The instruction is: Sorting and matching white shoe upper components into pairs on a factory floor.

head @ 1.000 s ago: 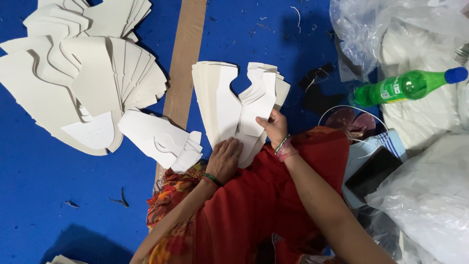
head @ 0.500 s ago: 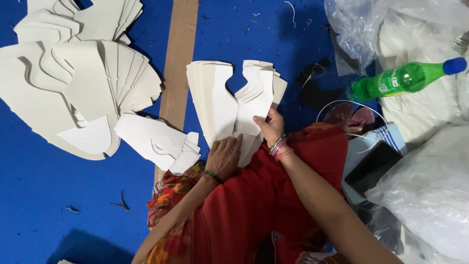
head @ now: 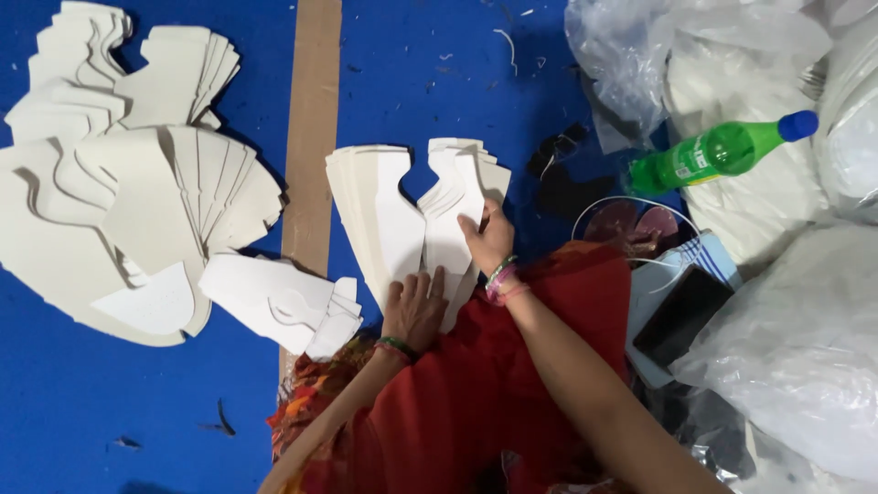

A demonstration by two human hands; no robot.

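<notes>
The left hand (head: 414, 309) lay flat — nothing grasped — on the cream cut-piece stack (head: 407, 220), just right of the brown strip (head: 311, 128); the right hand (head: 489, 240) pinched the stack's upper right edge.

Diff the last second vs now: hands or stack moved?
Barely. The right hand slid slightly up the right edge of the white cut-out stack, fingertips still pinching the top piece. The left hand stays flat on the stack's lower end. Left piles, bottle and bags unchanged.
</notes>
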